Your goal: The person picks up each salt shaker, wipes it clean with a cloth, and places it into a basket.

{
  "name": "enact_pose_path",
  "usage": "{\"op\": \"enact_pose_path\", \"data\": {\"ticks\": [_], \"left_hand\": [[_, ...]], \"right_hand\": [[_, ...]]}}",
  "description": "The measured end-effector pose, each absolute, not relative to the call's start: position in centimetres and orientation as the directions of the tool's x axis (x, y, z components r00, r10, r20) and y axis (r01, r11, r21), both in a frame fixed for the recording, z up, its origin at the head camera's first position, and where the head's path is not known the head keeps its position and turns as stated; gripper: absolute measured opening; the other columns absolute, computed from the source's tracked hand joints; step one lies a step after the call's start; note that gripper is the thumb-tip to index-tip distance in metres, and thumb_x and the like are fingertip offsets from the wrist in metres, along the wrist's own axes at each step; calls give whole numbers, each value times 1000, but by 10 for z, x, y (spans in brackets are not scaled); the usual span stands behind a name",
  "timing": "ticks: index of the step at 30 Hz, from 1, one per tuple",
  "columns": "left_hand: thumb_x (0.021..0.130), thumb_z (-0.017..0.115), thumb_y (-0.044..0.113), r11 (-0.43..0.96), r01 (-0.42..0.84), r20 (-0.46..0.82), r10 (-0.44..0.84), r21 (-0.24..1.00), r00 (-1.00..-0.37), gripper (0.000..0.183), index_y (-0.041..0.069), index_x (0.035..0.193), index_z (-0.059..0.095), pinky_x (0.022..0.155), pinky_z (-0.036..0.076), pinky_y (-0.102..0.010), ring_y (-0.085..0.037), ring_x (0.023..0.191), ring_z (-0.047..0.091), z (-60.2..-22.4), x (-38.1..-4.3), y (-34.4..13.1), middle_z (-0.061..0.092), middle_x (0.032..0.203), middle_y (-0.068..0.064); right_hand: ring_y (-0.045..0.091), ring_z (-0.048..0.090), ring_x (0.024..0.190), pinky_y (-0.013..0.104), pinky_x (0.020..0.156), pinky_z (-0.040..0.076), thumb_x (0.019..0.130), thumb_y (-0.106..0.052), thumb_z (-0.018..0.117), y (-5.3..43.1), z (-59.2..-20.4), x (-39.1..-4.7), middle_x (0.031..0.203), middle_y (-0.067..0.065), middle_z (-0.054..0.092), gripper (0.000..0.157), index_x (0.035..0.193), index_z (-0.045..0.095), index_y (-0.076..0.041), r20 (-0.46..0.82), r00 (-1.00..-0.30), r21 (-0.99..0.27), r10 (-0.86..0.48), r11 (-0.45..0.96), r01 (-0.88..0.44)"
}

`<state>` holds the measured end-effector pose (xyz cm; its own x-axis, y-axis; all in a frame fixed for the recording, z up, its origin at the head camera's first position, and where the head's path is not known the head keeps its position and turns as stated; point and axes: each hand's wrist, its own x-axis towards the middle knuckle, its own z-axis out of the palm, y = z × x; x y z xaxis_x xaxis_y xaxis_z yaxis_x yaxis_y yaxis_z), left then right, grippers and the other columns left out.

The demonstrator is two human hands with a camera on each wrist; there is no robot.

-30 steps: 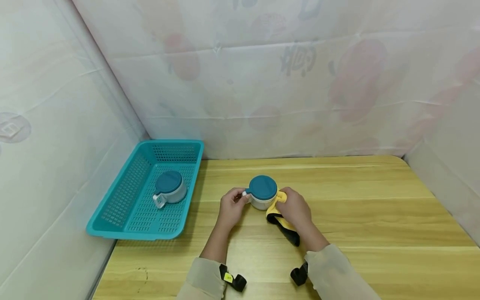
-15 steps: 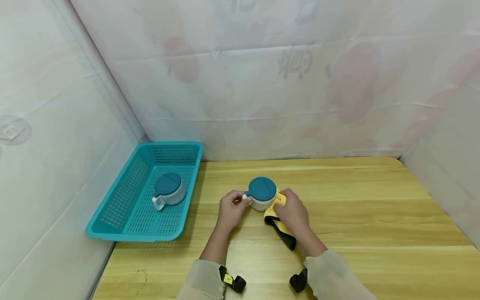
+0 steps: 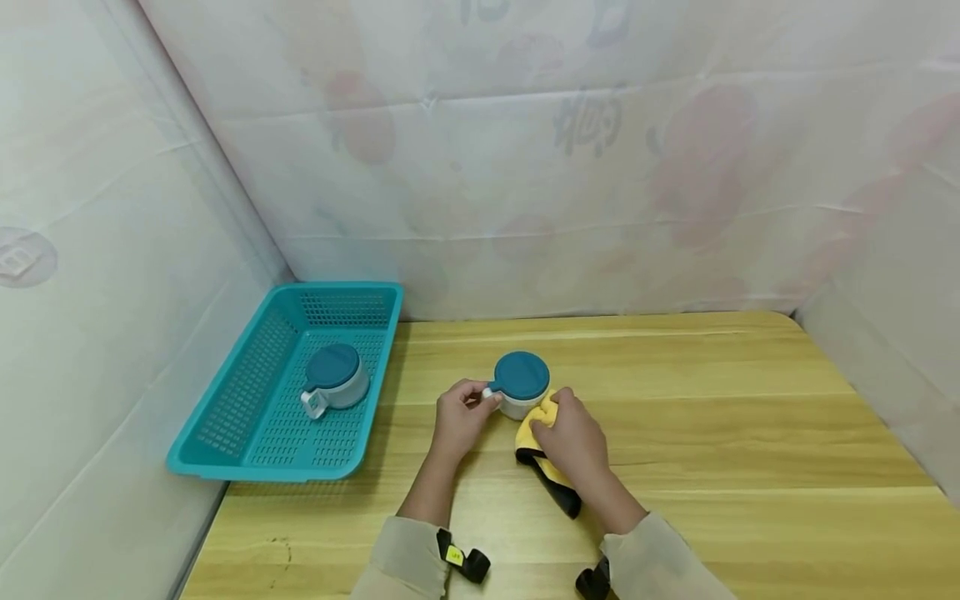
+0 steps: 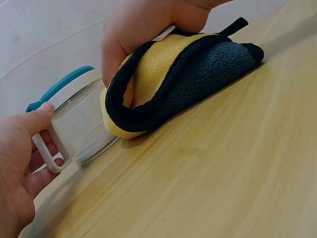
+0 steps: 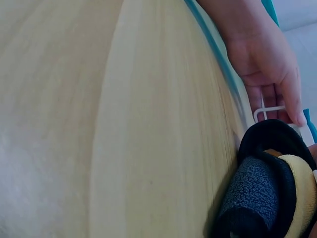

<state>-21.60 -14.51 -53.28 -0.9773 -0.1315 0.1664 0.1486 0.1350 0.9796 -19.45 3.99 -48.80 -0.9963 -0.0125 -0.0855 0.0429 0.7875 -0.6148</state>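
On my head view the left hand [image 3: 459, 419] is at the middle of the frame, its fingers pinching the white handle [image 4: 45, 154] of a blue-lidded jar [image 3: 521, 379] upright on the counter [image 3: 750, 433]. Just right of it, the right hand [image 3: 576, 440] has its fingers clenched on a yellow cloth [image 3: 529, 432] with black edging; I can't tell whether cloth and jar touch. At frame left I see a turquoise basket [image 3: 255, 470] holding a second lidded jar [image 3: 337, 379].

Both wrist views near cloth [image 4: 173, 79]
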Motion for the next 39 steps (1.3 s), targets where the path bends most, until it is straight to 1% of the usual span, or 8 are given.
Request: {"op": "enact_pose_path", "data": {"ticks": [7, 15, 20, 23, 26, 31, 36, 39], "left_hand": [[84, 79, 16, 158, 167, 191, -148, 973, -970, 14, 7, 94, 75, 77, 58, -24, -19, 94, 67, -532, -217, -149, 70, 96, -8], [86, 76, 7, 207, 141, 172, -139, 968, -975, 16, -2, 98, 73, 77, 58, -24, -24, 94, 66, -531, -219, -151, 70, 97, -16], [86, 77, 11, 201, 165, 196, -143, 966, -970, 14, 3, 97, 75, 74, 57, -23, -21, 93, 66, -533, -218, -153, 70, 96, -11], [86, 77, 15, 195, 194, 223, -138, 961, -965, 14, 6, 96, 75, 74, 58, -23, -19, 92, 66, -534, -218, -152, 70, 94, -8], [86, 77, 17, 193, 210, 236, -125, 959, -964, 14, 7, 96, 76, 75, 58, -24, -19, 91, 67, -534, -217, -151, 70, 93, -6], [86, 77, 16, 189, 200, 224, -113, 961, -968, 13, 8, 96, 76, 74, 59, -24, -19, 92, 66, -536, -215, -150, 70, 94, -4], [87, 76, 15, 173, 188, 206, -95, 967, -974, 14, 6, 98, 75, 74, 59, -24, -19, 92, 66, -535, -215, -151, 70, 97, -7], [87, 75, 15, 157, 171, 184, -73, 973, -980, 16, 5, 100, 74, 76, 58, -24, -19, 93, 65, -533, -216, -152, 70, 100, -8]], "right_hand": [[19, 58, 69, 31, 52, 45, 84, -28, 74, 35, -488, -189, 104, 12, 67, 46, 118, 59, -1, -17, -998, -571, -59, 820, -39], [16, 57, 69, 30, 55, 45, 82, -24, 78, 29, -488, -181, 92, 5, 65, 32, 109, 68, -10, 63, -990, -529, -124, 837, -138], [20, 63, 78, 35, 59, 50, 81, -25, 80, 30, -491, -179, 102, 7, 69, 34, 111, 71, -12, 90, -986, -520, -142, 837, -168], [22, 65, 86, 38, 65, 53, 80, -25, 80, 32, -493, -180, 108, 7, 70, 34, 111, 72, -13, 84, -990, -561, -114, 816, -141], [21, 65, 87, 37, 68, 53, 80, -25, 80, 37, -495, -181, 111, 5, 71, 33, 110, 73, -16, 52, -997, -628, -64, 774, -82], [16, 59, 74, 29, 58, 45, 81, -24, 77, 47, -495, -186, 104, 4, 72, 31, 111, 72, -17, -4, -1000, -688, -14, 726, -7], [16, 53, 67, 27, 55, 40, 84, -24, 73, 59, -492, -194, 107, 8, 71, 35, 117, 71, -15, -36, -999, -713, 17, 700, 37], [14, 47, 56, 26, 50, 37, 85, -24, 72, 64, -491, -196, 99, 9, 72, 37, 120, 70, -15, -39, -999, -728, 31, 684, 49]]}}
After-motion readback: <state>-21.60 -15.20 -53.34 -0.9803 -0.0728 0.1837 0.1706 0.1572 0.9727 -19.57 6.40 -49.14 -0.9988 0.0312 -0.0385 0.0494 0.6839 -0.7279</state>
